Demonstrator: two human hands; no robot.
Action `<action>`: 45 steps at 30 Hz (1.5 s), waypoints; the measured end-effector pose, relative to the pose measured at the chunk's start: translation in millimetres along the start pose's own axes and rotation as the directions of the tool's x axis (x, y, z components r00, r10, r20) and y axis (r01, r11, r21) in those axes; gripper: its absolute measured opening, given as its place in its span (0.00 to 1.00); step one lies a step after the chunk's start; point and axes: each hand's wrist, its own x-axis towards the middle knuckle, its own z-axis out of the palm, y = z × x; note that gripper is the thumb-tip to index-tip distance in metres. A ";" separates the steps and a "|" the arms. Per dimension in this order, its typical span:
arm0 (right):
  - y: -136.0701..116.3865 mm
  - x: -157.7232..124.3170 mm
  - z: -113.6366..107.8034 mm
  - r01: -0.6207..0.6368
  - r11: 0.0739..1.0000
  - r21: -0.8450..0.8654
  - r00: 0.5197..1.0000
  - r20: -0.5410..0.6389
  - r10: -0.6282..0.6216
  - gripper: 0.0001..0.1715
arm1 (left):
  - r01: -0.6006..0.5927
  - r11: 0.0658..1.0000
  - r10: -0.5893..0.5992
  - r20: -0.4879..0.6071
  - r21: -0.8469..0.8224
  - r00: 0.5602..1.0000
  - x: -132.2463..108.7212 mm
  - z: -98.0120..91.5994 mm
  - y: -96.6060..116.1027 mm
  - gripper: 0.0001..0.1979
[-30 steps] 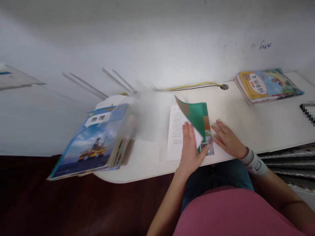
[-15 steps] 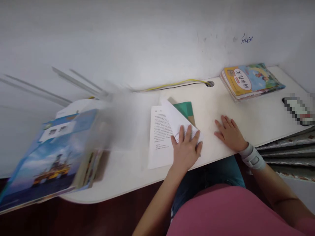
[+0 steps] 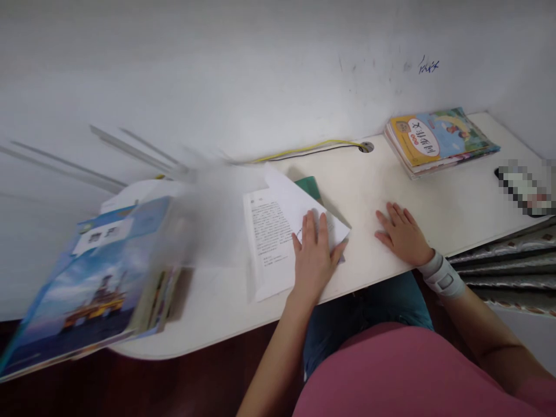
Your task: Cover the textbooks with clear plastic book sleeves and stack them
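While the left hand (image 3: 313,250) is laid flat on the turned white pages of an open booklet (image 3: 278,231), its fingers are kept nearly straight and close together, pressing the paper down and gripping nothing. Printed text is shown on the left page, and a corner of the booklet's green cover (image 3: 309,186) is seen behind the lifted leaf. The booklet is placed near the front edge of a white desk (image 3: 360,191). Just to the right, and apart from the booklet, the right hand (image 3: 402,233) is rested palm down on the bare desktop with its fingers slightly spread and nothing held; a pale wristband (image 3: 443,278) is worn on that wrist. A stack of colourful books (image 3: 438,139) is set at the far right corner, well apart from both hands. A yellow cable (image 3: 304,149) is run along the wall to a hole in the desk. At the left, a blue book (image 3: 99,278) with a clear sleeve is seen blurred, overhanging the desk's edge.
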 end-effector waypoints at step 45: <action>0.5 2.6 -3.6 -0.035 0.994 0.101 0.999 0.006 0.035 0.31 | -0.376 0.923 0.341 0.285 0.079 0.896 -1.7 9.3 62.1 0.35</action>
